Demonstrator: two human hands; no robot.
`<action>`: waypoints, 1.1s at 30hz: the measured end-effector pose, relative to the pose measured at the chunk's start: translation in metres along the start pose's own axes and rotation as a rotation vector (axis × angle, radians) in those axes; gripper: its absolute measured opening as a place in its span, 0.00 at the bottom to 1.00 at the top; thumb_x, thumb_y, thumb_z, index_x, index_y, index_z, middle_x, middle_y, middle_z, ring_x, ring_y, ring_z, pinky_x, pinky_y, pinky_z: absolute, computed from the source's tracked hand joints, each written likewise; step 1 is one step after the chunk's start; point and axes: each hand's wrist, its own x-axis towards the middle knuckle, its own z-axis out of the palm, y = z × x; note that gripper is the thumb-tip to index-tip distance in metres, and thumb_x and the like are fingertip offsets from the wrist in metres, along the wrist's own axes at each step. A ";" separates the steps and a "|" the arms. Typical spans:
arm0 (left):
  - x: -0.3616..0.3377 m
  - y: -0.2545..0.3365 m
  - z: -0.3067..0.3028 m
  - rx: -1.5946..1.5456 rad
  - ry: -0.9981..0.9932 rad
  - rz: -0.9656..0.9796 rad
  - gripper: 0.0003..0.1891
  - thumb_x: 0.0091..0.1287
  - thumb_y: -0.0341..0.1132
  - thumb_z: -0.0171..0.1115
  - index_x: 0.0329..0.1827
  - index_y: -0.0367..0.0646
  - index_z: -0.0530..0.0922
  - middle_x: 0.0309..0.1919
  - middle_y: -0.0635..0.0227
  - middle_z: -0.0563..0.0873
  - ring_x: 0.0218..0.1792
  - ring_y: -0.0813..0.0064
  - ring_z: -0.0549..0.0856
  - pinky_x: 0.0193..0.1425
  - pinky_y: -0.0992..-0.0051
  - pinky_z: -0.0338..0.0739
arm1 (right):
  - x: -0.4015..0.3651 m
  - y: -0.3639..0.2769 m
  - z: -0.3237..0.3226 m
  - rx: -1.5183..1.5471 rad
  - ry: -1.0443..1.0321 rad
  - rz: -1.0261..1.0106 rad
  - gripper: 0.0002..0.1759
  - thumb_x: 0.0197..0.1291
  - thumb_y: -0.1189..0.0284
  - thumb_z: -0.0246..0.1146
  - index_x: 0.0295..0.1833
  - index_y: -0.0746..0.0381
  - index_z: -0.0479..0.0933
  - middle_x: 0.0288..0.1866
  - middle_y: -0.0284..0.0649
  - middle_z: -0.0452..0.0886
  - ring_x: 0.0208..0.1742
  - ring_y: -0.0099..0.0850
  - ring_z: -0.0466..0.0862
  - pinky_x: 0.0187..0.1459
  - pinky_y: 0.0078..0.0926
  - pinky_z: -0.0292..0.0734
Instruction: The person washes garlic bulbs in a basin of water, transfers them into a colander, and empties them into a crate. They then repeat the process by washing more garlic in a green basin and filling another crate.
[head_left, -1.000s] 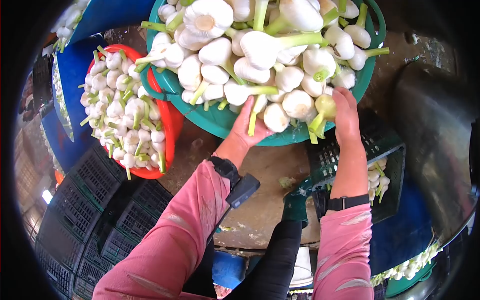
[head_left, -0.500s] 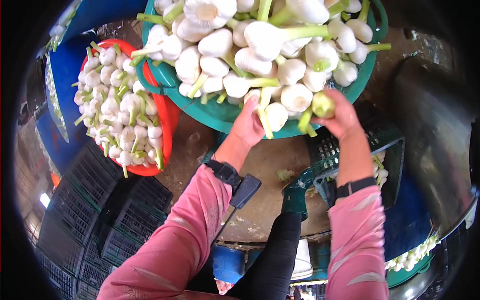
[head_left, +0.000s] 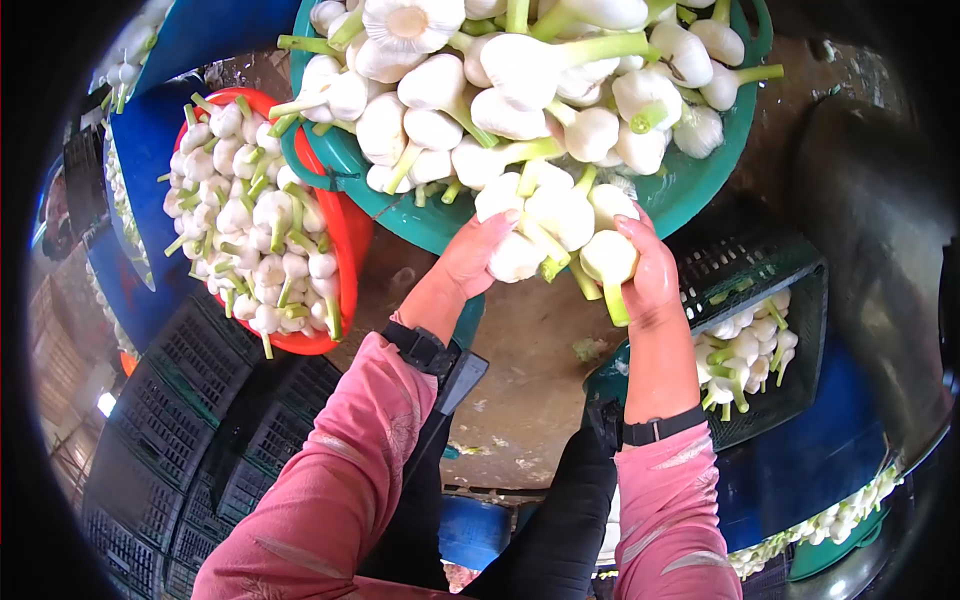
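Note:
Between my two hands, at the near edge of the green basin [head_left: 714,182], is a cluster of white garlic bulbs [head_left: 560,217] with short cut green stems. My left hand [head_left: 468,254] is closed around the bulbs on the left side, its thumb on top. My right hand [head_left: 652,262] grips the right side, its thumb against a bulb whose stem points down. The fingers under the bulbs are hidden. Beyond the cluster, the basin is heaped with more garlic bulbs [head_left: 432,84].
A red basin [head_left: 346,262] full of garlic stands to the left. On the right a dark plastic crate [head_left: 815,330] holds more bulbs. Dark crates [head_left: 170,400] stand at lower left, and a blue container [head_left: 475,530] lies below.
My hands have drawn closer together and now hold several bulbs between them. The right hand has moved left and slightly down. The crate on the right shows more fully.

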 end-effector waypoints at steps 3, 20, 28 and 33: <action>-0.023 -0.001 0.007 0.072 -0.004 0.038 0.26 0.56 0.42 0.54 0.55 0.39 0.60 0.49 0.63 0.71 0.48 0.71 0.74 0.52 0.70 0.69 | -0.027 0.010 0.004 0.068 -0.052 -0.071 0.25 0.49 0.78 0.50 0.56 0.61 0.57 0.49 0.41 0.67 0.49 0.33 0.70 0.48 0.28 0.68; -0.051 -0.168 0.231 0.785 -0.290 0.086 0.36 0.51 0.41 0.61 0.60 0.38 0.55 0.56 0.57 0.64 0.57 0.67 0.63 0.59 0.73 0.57 | -0.250 -0.060 -0.235 0.110 0.750 -0.394 0.29 0.48 0.76 0.52 0.59 0.62 0.54 0.52 0.45 0.66 0.51 0.35 0.69 0.50 0.31 0.66; -0.013 -0.041 0.084 0.130 0.717 0.284 0.26 0.55 0.42 0.55 0.52 0.35 0.62 0.42 0.64 0.70 0.43 0.74 0.70 0.48 0.79 0.65 | -0.124 -0.077 -0.059 -0.689 0.356 -0.894 0.19 0.52 0.73 0.50 0.51 0.66 0.65 0.51 0.46 0.67 0.53 0.35 0.67 0.53 0.29 0.61; 0.036 0.004 0.055 -0.084 0.532 -0.005 0.31 0.52 0.45 0.59 0.58 0.51 0.58 0.55 0.67 0.65 0.57 0.68 0.61 0.59 0.63 0.50 | 0.050 -0.104 0.006 -1.541 0.290 -1.330 0.23 0.50 0.66 0.51 0.51 0.66 0.65 0.48 0.57 0.67 0.50 0.49 0.67 0.53 0.36 0.61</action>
